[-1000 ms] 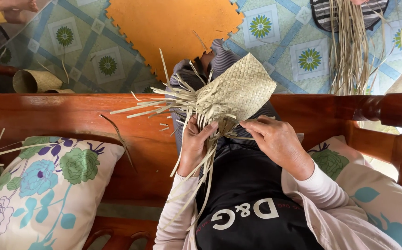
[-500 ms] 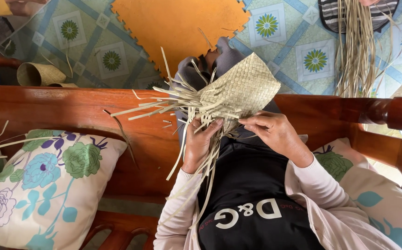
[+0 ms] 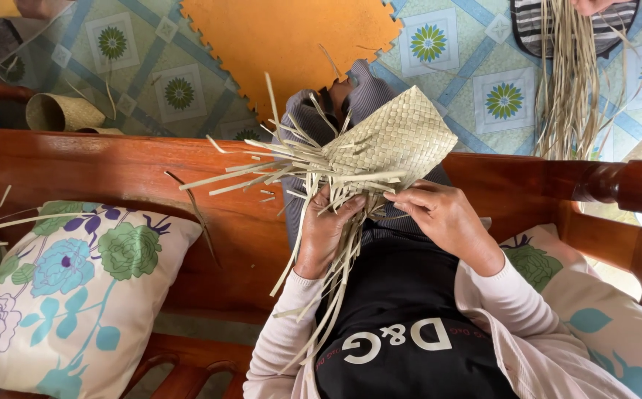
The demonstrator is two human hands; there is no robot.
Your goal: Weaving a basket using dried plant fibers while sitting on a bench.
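A half-woven pouch of pale dried leaf strips [image 3: 398, 140] is held up over my lap, its loose strip ends [image 3: 262, 174] fanning out to the left and trailing down. My left hand [image 3: 326, 235] grips the pouch from below where the loose strips begin. My right hand [image 3: 439, 216] pinches strips at the pouch's lower edge. Both arms wear pale pink sleeves over a black top.
I sit on a red-brown wooden bench [image 3: 114, 174] with a floral cushion [image 3: 70, 284] at my left and another cushion [image 3: 602, 325] at my right. An orange foam mat [image 3: 284, 41] lies on the tiled floor. Another person holds a bundle of long strips [image 3: 572, 81] at top right. A small woven cylinder [image 3: 62, 112] lies far left.
The pouch has tilted slightly and shifted a little to the right. My right hand's fingers have moved along the pouch's lower edge among the strips.
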